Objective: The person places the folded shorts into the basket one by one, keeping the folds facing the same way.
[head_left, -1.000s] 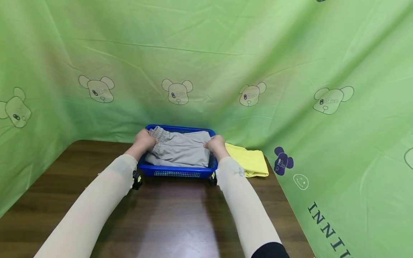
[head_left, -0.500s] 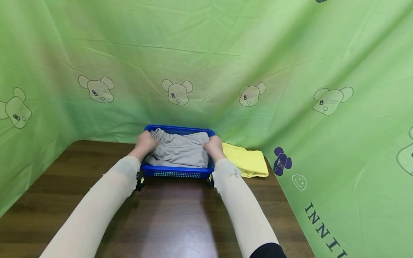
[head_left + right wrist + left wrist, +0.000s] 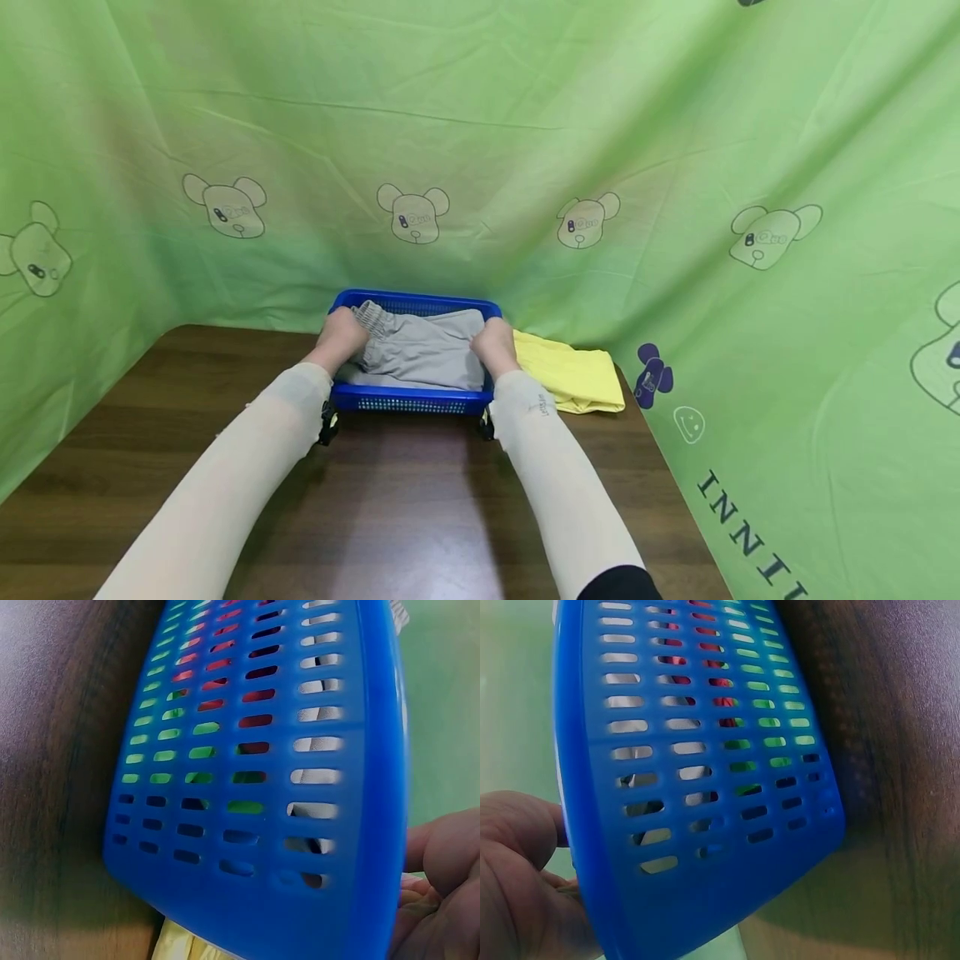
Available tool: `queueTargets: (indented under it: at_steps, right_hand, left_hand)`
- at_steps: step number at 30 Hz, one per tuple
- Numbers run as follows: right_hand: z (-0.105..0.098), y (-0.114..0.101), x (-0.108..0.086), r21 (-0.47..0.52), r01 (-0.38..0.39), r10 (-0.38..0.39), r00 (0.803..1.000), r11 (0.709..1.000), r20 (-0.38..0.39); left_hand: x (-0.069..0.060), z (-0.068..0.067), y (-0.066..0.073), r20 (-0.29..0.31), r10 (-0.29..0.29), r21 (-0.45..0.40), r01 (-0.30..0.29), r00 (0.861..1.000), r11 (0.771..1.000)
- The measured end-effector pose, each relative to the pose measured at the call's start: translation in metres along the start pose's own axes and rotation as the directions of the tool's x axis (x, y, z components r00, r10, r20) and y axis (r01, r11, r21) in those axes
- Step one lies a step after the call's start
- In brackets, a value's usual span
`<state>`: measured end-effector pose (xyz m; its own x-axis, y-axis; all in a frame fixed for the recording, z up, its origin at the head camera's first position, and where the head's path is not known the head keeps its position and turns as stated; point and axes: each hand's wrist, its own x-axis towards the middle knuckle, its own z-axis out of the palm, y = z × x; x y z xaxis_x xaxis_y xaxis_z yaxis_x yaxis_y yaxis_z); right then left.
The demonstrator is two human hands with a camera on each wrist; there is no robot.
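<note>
Head view: the left hand curls over one end of the folded grey garment, and the right hand curls over the other. On both sides the fingers are bent and pinch the cloth at its ends; the fingertips themselves are hidden. The wrist views show thumb and fingers drawn together just beyond the rim.

The garment lies inside the blue basket, near its top. Its long axis runs left to right, along the basket's long side. The gathered waistband points left, slanting a little toward the back, and the plain folded end points right. Whether its underside is raised or resting on what lies below, I cannot tell. Through the slots in the front wall, red cloth and green cloth show beneath the pale layer.

The basket stands level on the brown wooden tabletop, long side facing the person, close to the green curtain behind. Just right of it lies a folded yellow cloth, partly behind the right hand. Off-white sleeves cover both forearms. The curtain bears outlined animal heads and, at the right, dark lettering.
</note>
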<state>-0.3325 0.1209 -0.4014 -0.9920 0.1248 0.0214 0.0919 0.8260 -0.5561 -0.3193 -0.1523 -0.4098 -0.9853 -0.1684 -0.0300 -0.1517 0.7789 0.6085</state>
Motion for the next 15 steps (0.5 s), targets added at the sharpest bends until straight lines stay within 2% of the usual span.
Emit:
queueTargets:
  at_steps: [8, 15]
  right_hand:
    - [0.004, -0.002, 0.001, -0.059, 0.011, -0.011, 1.000, 0.998, -0.004]
    - [0.009, -0.002, -0.002, -0.063, 0.023, -0.024, 1.000, 0.998, -0.017]
  left_hand:
    - [-0.005, -0.004, 0.004, 0.020, -0.018, 0.002, 0.018, 1.000, 1.000]
    - [-0.008, -0.004, 0.012, 0.013, -0.024, 0.059, 0.023, 1.000, 0.998]
